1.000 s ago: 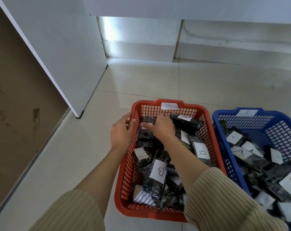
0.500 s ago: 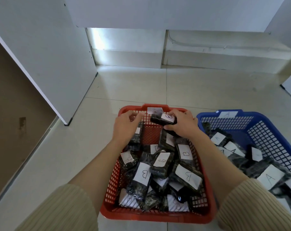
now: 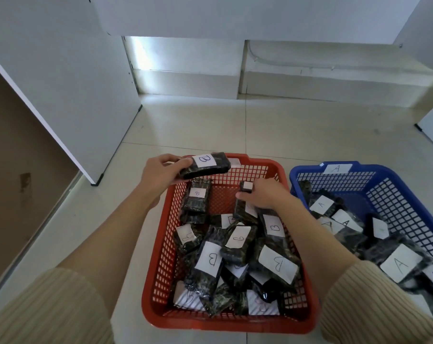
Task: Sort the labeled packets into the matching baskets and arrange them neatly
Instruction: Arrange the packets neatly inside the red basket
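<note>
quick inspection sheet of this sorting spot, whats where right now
surface: pale tiled floor, both baskets on it
job's things: red basket, tagged B, holds jumbled B packets; blue basket, tagged A, holds A packets
clutter: nothing seen
hands: left hand holds a lifted packet marked B over the red basket's far corner; right hand pinches a second packet inside it
cables: thin line on the back ledge, perhaps a wire
surroundings: white panel at left

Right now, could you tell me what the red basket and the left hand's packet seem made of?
Red basket: moulded plastic, semi-gloss, lattice walls. Packet in the left hand: likely clear shiny film over dark contents, since it glints; paper label.
</note>
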The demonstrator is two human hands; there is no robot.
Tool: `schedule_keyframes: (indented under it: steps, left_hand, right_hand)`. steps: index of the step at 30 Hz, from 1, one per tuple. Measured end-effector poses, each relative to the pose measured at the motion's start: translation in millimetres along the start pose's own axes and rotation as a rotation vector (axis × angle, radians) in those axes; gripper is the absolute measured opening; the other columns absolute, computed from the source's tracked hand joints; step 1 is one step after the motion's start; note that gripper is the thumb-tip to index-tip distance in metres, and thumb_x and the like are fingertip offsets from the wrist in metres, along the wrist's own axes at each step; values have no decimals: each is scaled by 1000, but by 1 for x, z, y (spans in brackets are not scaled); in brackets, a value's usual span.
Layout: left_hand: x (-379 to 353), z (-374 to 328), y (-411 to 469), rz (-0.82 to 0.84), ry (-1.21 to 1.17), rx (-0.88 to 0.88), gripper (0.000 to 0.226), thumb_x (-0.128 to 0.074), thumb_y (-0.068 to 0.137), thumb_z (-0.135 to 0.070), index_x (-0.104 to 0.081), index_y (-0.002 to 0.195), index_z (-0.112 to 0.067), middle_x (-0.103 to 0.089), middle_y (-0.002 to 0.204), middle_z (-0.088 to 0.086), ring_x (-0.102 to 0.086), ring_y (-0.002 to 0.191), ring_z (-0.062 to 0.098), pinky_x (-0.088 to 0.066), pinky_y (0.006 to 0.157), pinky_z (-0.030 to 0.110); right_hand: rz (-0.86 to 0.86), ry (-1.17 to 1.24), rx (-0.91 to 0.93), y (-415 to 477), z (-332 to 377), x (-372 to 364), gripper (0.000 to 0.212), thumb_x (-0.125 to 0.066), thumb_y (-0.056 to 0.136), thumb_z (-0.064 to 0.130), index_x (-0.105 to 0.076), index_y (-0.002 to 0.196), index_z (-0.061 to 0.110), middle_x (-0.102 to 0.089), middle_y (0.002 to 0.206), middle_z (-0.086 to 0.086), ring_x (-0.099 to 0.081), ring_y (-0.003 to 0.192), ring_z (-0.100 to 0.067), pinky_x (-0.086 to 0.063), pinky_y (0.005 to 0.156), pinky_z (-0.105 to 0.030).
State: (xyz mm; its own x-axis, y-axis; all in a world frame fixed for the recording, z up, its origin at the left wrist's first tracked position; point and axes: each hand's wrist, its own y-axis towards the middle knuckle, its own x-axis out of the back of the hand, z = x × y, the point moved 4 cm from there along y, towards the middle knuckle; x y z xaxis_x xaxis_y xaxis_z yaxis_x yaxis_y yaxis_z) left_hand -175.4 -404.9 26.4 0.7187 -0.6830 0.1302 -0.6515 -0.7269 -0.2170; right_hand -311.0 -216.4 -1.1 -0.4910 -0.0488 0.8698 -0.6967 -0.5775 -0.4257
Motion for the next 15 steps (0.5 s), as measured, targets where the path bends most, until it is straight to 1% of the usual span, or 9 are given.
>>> schedule_keyframes:
  steps: [1,2,3,5,6,7,9,11,15]
  left_hand:
    - [1,3,0,-2,-6,5,21,-73,80,-18,-64,91,-3,-68,90,13,-68,80,19,-55,54,18]
    - [2,5,-2,-6,-18,10,22,-74,79,-18,-64,92,-2,-69,90,14,-68,80,19,-55,55,18]
    - [2,7,-2,-11,-31,13,22,-74,79,-18,-64,92,-2,-69,90,14,-68,81,19,-56,55,19]
    - [2,11,-2,-17,-51,17,23,-74,79,-18,-65,93,-2,-70,91,14,-69,82,20,-58,59,21]
    - [2,12,-2,-20,-54,18,24,-74,79,-19,-65,94,-2,-70,91,13,-69,82,19,-58,61,23]
    - [2,14,-2,-22,-54,19,24,-74,79,-19,-66,94,-3,-70,91,12,-69,83,19,-59,62,23]
    - [3,18,-1,-30,-59,27,25,-74,79,-21,-66,95,-3,-70,92,11,-69,83,17,-58,60,21]
    - [2,20,-2,-28,-62,36,25,-73,80,-21,-65,96,-4,-70,92,11,-69,82,17,-57,59,20]
    - [2,20,-1,-33,-49,34,25,-74,79,-23,-65,96,-6,-70,92,10,-69,83,18,-57,59,21]
  right_hand:
    - [61,-39,-14,3,4,-8,50,-45,92,54,-58,109,9,-62,102,-5,-57,92,-23,-47,78,-31]
    - [62,-38,-22,6,6,-13,50,-44,93,53,-58,111,9,-61,106,-6,-58,97,-25,-48,84,-34]
    - [7,-22,-24,9,8,-13,45,-43,95,47,-58,111,8,-62,109,-8,-58,100,-26,-49,88,-37]
    - [-218,10,-28,12,8,-7,28,-43,97,26,-57,110,6,-61,112,-12,-58,98,-28,-51,87,-40]
    - [-319,5,-25,12,6,-3,24,-44,95,18,-55,113,5,-59,114,-13,-56,101,-28,-51,87,-40]
    - [-365,-17,-9,13,5,-1,27,-45,93,12,-51,119,5,-56,118,-14,-52,107,-30,-49,90,-40]
    - [-302,-82,29,15,4,-3,35,-46,91,7,-45,126,4,-52,123,-16,-44,116,-31,-46,93,-41]
    - [-215,-143,37,19,2,-6,36,-46,91,7,-45,126,4,-53,124,-18,-39,122,-32,-43,95,-41]
    - [-188,-248,35,27,2,-6,42,-47,90,7,-41,131,2,-48,132,-20,-31,129,-36,-36,104,-43]
